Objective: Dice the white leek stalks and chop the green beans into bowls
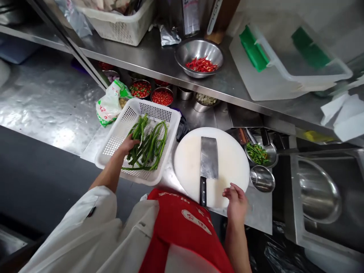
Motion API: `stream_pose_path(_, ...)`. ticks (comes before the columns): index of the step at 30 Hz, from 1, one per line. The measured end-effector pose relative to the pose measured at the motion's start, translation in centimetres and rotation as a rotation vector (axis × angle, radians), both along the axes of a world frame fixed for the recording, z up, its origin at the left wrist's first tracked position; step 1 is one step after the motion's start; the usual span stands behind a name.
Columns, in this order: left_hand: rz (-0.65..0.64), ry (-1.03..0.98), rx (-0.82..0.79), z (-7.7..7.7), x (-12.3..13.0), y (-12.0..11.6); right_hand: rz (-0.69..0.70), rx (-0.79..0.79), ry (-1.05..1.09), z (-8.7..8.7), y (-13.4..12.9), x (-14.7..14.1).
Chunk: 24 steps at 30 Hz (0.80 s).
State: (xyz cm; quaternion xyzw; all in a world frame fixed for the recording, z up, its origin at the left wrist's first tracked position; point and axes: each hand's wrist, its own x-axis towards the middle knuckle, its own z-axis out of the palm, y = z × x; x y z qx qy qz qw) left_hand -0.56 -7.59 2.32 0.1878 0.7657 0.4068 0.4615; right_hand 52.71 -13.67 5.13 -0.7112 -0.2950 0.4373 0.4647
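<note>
My left hand reaches into a white perforated plastic basket, its fingers closed around some of the long green beans lying there; the fingertips are partly hidden among the beans. To the right of the basket is a round white cutting board. A cleaver lies flat on it, its black handle toward me. Over the board's lower right edge hovers my right hand, loosely bent with fingers apart and holding nothing. It is beside the cleaver, not touching it.
Right of the board stand a bowl of cut green vegetables and a small metal bowl, then a sink. Behind are tins of chopped red chillies. A shelf overhangs the counter, carrying a bowl of red chilli pieces.
</note>
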Motion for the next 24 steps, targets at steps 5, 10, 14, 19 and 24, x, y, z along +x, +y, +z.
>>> stream_pose_path(5,0.312,-0.413,0.249,3.2,-1.7,-4.3,0.57,-0.143,-0.29,-0.7,1.6,-3.3)
stream_pose_path(10,0.456,-0.675,0.347,4.8,0.4,-6.0,0.879,-0.124,-0.755,-1.5,0.2,-6.0)
stream_pose_path(14,0.411,-0.769,0.421,5.8,3.2,-5.6,0.956,-0.212,-0.843,-1.2,-0.3,-5.9)
stream_pose_path(19,0.483,-0.771,0.304,6.8,6.8,-4.3,0.758,-0.255,-0.609,-0.9,-1.1,-2.2)
stream_pose_path(24,0.523,-0.793,0.359,8.5,9.3,-3.2,0.606,-0.228,-0.085,0.5,-2.9,0.9)
